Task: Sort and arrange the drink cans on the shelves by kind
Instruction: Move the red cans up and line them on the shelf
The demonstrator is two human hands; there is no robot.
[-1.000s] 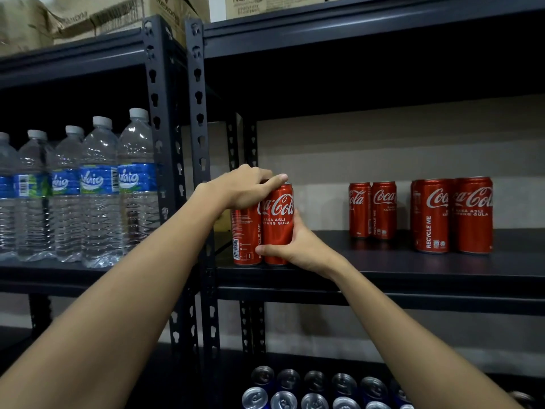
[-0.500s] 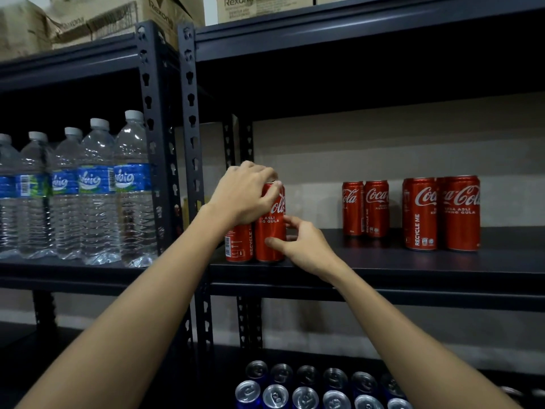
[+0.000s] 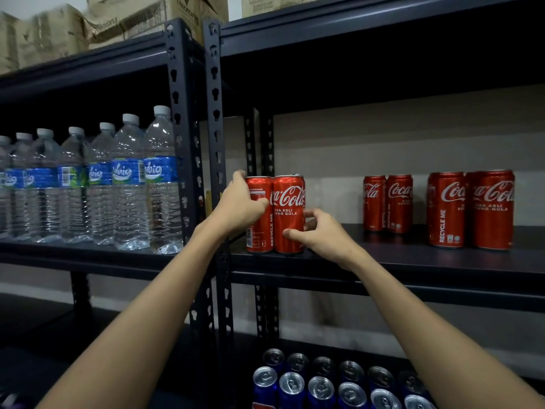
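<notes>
Two red cans (image 3: 274,214) now standing touching at the shelf's (image 3: 413,261) far-left end, no longer lifted or tilted as a second ago. Left hand (image 3: 240,206) shifted from the tops to the left can's side, fingers curled round it; right hand (image 3: 320,231) pinching the right can low. Pair seemingly placed; four more red cans (image 3: 439,209) well apart to the right, blue cans (image 3: 324,382) below.

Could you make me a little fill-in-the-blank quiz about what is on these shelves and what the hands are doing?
1. The left hand and right hand each hold a ____ can.
2. Those two red cans stand at the ____ end of their shelf.
3. The water bottles have ____ labels.
4. On the shelf below stand ____ cans with silver tops.

Missing words: red; left; blue; blue
</notes>
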